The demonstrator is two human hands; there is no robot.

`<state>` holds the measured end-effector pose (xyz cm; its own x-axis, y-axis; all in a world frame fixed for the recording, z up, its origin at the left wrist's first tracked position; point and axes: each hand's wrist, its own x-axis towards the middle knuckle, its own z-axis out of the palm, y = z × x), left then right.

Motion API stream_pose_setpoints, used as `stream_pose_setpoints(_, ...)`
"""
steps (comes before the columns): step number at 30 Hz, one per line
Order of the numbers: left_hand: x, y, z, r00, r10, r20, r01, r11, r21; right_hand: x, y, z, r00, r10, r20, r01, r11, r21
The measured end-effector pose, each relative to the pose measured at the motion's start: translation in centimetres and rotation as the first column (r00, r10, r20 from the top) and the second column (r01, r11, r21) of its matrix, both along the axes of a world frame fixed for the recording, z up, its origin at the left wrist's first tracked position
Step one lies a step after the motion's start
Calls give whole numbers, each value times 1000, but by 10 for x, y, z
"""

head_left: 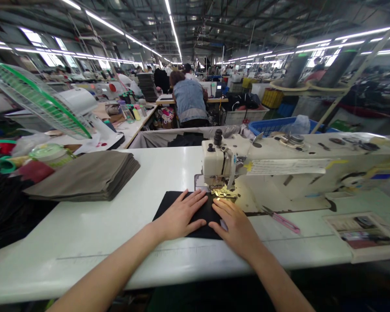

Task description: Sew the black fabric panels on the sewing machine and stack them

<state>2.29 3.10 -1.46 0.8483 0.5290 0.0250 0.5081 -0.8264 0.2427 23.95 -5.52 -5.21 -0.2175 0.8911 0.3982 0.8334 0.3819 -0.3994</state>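
Observation:
A piece of black fabric lies flat on the white sewing table, its right side by the needle area of the sewing machine. My left hand rests on the fabric with its fingers stretched out. On the fabric's right edge, close to the lit presser foot, lies my right hand, fingers extended and flat. A bit of something pale shows beside the right palm. The needle itself is too small to make out.
Pink-handled snips lie right of my right hand, before a small parts tray. A stack of grey-brown fabric pieces sits on the left, near a fan. Ahead, a person in a denim vest leans over another table.

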Motion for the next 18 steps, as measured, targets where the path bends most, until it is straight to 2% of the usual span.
stream_pose_setpoints(12,-2,2,-4,1000,-19,-19,19,1000,19,-1,0,1,1000,-11,-12,11,1000,5)
stream_pose_setpoints(18,1,8,-2,999,-11,-37,12,1000,21,-2,2,4,999,-33,22,33,999,-11)
